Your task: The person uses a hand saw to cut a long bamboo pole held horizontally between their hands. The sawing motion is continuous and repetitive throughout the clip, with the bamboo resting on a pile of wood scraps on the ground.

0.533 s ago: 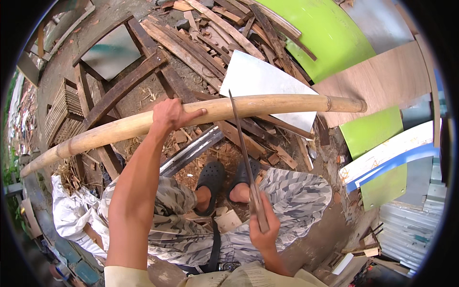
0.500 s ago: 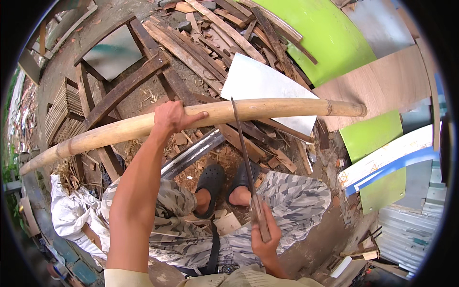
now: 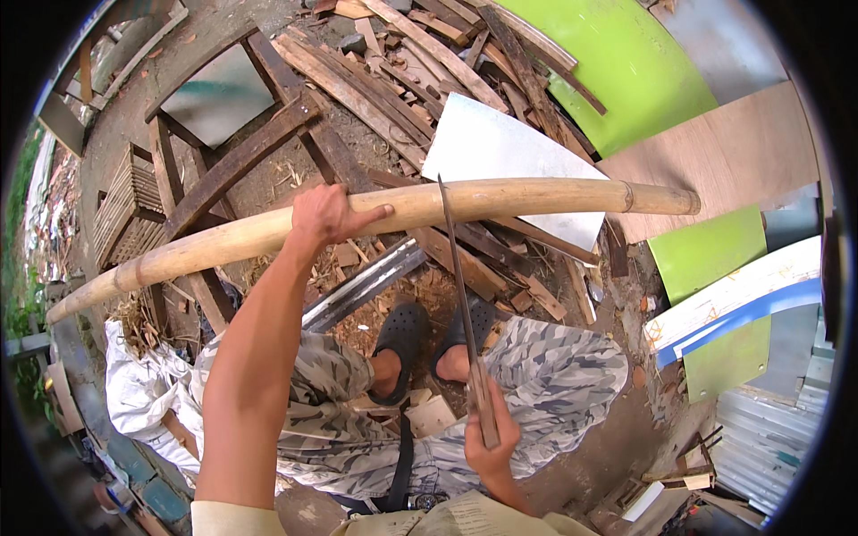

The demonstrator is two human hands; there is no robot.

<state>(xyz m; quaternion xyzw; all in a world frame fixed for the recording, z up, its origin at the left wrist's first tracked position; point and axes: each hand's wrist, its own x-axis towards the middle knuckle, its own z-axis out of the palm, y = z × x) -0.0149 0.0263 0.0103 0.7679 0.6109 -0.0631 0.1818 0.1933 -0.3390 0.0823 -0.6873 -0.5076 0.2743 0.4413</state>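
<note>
From a distance, I look down on a pale bamboo pole lying crosswise ahead of the camouflage trousers; its left part crosses a brown wooden frame, and its right end lies over a plywood sheet, touching or not I cannot tell; the left hand grips the pole from above, fingers curled over the far side with their tips hidden, thumb stretched along it toward the right; the right hand has its fingers wrapped round the wooden handle of a long blade, seen nearly edge-on, its far end across the pole just right of that thumb.

I judge the pole stiff, lighter than its thickness suggests, yet awkward for its length; its smooth skin could roll or slide under a loose palm, and its wall could split lengthwise; I would press down where the left hand sits, thumb clear of the edge; the joint near the right end may give a surer hold; the thin blade probably flexes, so I would take it only by its handle.
</note>
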